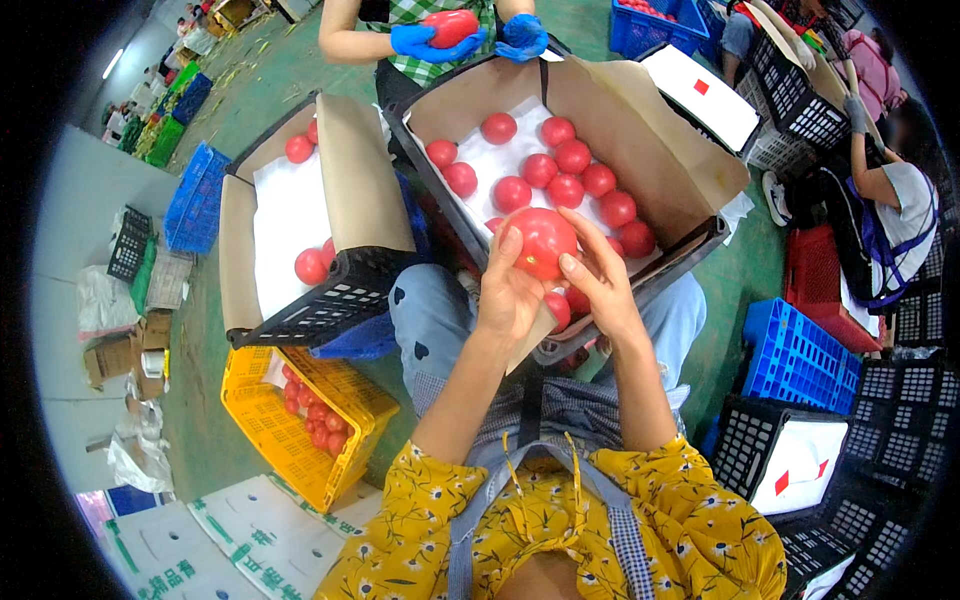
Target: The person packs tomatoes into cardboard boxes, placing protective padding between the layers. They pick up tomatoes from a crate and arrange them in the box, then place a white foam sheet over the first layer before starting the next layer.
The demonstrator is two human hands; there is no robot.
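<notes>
A large red tomato [541, 241] is held up between my left hand [510, 289] and my right hand [604, 281], the fingers of both resting on its sides. Below them stands a black plastic crate [457, 217] lined with brown paper [645, 120] and white paper, with many loose tomatoes [538, 171] inside. Left of it, a second paper-lined black crate [322, 296] holds a few tomatoes [310, 266]. Further down on the left, a yellow plastic crate [262, 420] contains more tomatoes [319, 411].
Across the main crate, a co-worker's blue-gloved hand [427, 45] holds a red tomato [450, 28]. White foam boxes [247, 532] lie at lower left. Blue crates [802, 356], a red crate [817, 285] and stacked black crates [900, 420] stand at right, near a seated person [904, 217].
</notes>
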